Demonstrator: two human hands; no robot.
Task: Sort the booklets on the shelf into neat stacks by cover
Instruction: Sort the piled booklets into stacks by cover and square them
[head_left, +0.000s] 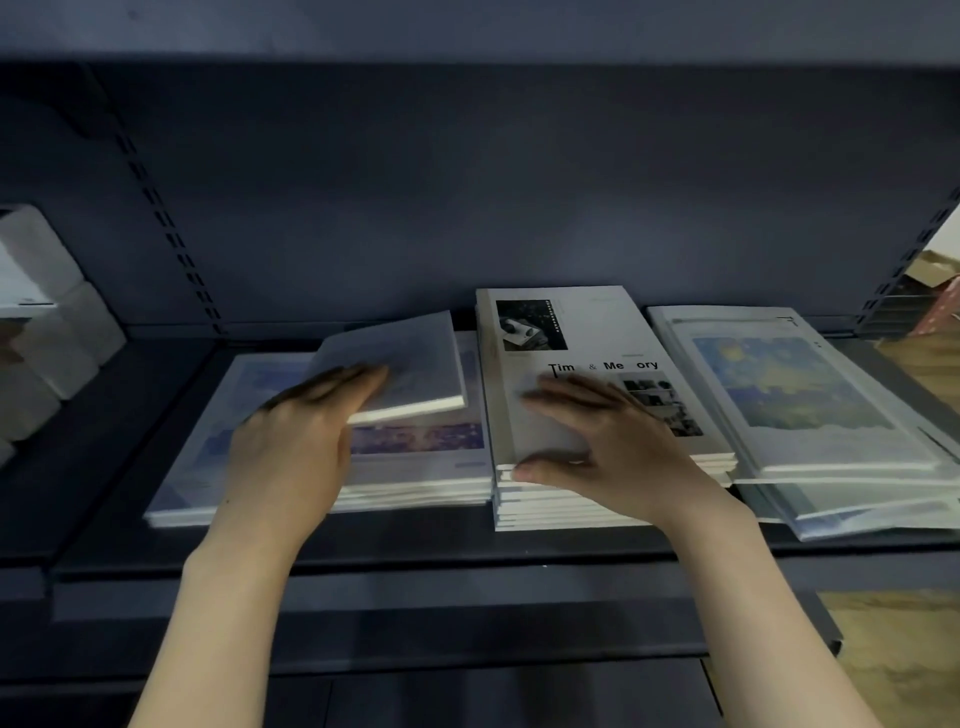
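Observation:
Three stacks of booklets lie side by side on a dark shelf (363, 551). The left stack (415, 467) has blue and purple picture covers. My left hand (296, 441) holds a bluish booklet (400, 364) tilted up above that stack. The middle stack (571, 322) has white covers with black photos and the words "Time & Memory". My right hand (608, 441) rests flat on top of it, fingers spread, thumb at the front edge. The right stack (810, 395) shows a blue and yellow painting and sits fanned out unevenly.
The shelf's dark back panel (467, 208) rises behind the stacks, with slotted uprights (171, 234) on each side. White boxes (47, 332) stand on the neighbouring shelf at left. Wooden floor (893, 649) shows at lower right.

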